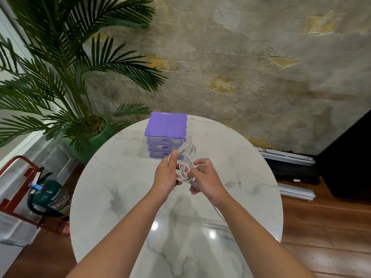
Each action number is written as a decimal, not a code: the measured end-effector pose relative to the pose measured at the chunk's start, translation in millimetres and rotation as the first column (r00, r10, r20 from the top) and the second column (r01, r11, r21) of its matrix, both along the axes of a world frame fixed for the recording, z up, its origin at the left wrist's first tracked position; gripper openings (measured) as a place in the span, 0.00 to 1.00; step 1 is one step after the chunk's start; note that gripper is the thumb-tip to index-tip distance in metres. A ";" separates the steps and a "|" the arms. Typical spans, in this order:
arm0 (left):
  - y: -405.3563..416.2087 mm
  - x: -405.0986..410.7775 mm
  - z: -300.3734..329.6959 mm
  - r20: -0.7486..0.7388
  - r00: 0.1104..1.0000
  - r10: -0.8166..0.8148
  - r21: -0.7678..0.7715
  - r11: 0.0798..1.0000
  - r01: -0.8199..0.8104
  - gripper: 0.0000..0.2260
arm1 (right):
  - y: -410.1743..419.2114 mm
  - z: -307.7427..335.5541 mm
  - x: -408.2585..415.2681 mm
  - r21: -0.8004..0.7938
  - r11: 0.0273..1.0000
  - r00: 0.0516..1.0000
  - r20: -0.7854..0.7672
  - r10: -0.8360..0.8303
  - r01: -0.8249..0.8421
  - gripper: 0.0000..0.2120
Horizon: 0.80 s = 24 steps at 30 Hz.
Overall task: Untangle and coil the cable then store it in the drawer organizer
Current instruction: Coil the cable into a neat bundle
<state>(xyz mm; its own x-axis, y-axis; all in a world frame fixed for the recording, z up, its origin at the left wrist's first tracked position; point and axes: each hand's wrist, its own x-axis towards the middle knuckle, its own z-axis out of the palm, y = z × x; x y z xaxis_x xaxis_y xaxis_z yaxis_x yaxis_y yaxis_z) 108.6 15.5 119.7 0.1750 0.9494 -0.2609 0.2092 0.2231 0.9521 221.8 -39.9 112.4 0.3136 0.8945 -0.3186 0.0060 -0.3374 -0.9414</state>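
Observation:
A white cable (187, 157) is gathered into several loops above the middle of the round marble table (120, 187). My left hand (167, 173) grips the left side of the loops, thumb up. My right hand (204, 177) pinches the cable at the lower right of the bundle. A loose strand trails down past my right wrist. Behind the loops stands the purple drawer organizer (165, 125) with three clear drawers, all pushed in. The cable overlaps its lower right corner in this view.
A potted palm (60, 77) in a green pot stands left of the table. A green fire extinguisher (52, 197) in a red stand sits on the floor at lower left. Black bags and grey bars (291, 167) lie on the wooden floor at right.

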 end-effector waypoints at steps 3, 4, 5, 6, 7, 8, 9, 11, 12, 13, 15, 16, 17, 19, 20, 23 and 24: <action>-3.4 1.3 -1.6 0.042 0.999 0.030 0.006 1.000 -0.031 0.21 | 0.9 -1.4 -0.4 0.148 0.986 0.983 0.155 -0.093 0.070 0.13; -3.5 1.8 -1.7 0.054 0.997 0.050 0.006 0.999 -0.050 0.20 | 1.1 -1.8 -1.3 0.191 0.980 0.967 0.235 -0.101 0.056 0.12; -3.0 2.0 -1.8 0.059 0.996 0.069 0.010 0.997 -0.070 0.20 | 0.9 -3.2 -2.0 0.225 0.973 0.945 0.307 -0.113 0.044 0.10; -2.1 2.1 -2.0 0.056 0.995 0.082 0.017 0.996 -0.083 0.20 | 0.2 -4.7 -2.4 0.249 0.968 0.918 0.377 -0.124 0.029 0.09; -1.5 2.2 -2.2 0.055 0.995 0.086 0.027 0.996 -0.088 0.19 | -0.4 -6.3 -3.0 0.262 0.965 0.882 0.450 -0.136 0.015 0.07; -0.9 2.2 -2.7 0.057 0.995 0.085 0.038 0.995 -0.088 0.19 | -1.7 -6.6 -3.8 0.262 0.965 0.841 0.523 -0.142 0.000 0.05; -0.3 1.9 -3.1 0.062 0.994 0.085 0.046 0.995 -0.087 0.19 | -3.1 -6.1 -4.8 0.253 0.967 0.793 0.592 -0.140 -0.018 0.02; 1.1 0.7 -3.1 0.073 0.993 0.090 0.049 0.994 -0.094 0.18 | -5.9 -2.5 -7.3 0.210 0.976 0.691 0.714 -0.114 -0.055 0.03; 1.6 0.2 -3.1 0.075 0.993 0.092 0.050 0.994 -0.095 0.18 | -7.0 0.4 -8.4 0.191 0.979 0.656 0.747 -0.102 -0.065 0.05; 2.5 -0.4 -4.0 0.072 0.993 0.089 0.055 0.994 -0.093 0.17 | -7.4 4.4 -9.3 0.179 0.982 0.641 0.761 -0.098 -0.061 0.07; 2.8 -1.8 -6.3 0.056 0.996 0.071 0.076 0.994 -0.075 0.17 | -6.4 12.8 -9.8 0.138 0.990 0.658 0.749 -0.080 -0.037 0.09; 2.3 -2.3 -7.8 0.051 0.997 0.059 0.083 0.995 -0.063 0.16 | -5.0 16.1 -9.6 0.100 0.995 0.667 0.743 -0.056 -0.027 0.12; 1.4 -2.6 -9.1 0.049 0.998 0.049 0.086 0.995 -0.053 0.16 | -3.2 18.6 -9.7 0.055 0.998 0.670 0.742 -0.023 -0.026 0.14; 0.2 -1.8 -11.9 0.043 0.999 0.030 0.099 0.995 -0.034 0.15 | 0.5 20.8 -12.3 -0.028 0.999 0.655 0.755 0.034 -0.019 0.17; -0.1 -0.4 -12.0 0.034 0.999 0.018 0.108 0.994 -0.022 0.16 | 2.2 19.9 -14.6 -0.056 0.998 0.646 0.762 0.046 -0.006 0.18; 2.9 3.8 -12.6 0.002 1.000 -0.020 0.152 0.988 0.020 0.17 | 9.2 12.9 -20.6 -0.094 0.993 0.752 0.659 0.007 0.073 0.17; 4.7 3.9 -12.6 -0.025 0.999 -0.029 0.179 0.983 0.033 0.18 | 11.1 12.2 -21.1 -0.098 0.991 0.812 0.584 -0.018 0.092 0.18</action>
<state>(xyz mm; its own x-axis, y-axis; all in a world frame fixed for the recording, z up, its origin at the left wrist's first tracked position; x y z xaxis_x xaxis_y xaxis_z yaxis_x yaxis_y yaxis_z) 112.5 20.1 107.1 0.2011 0.9754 -0.0906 0.2347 0.0418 0.9712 200.8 -28.8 124.6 0.5207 0.8384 -0.1609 0.5169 -0.4596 -0.7222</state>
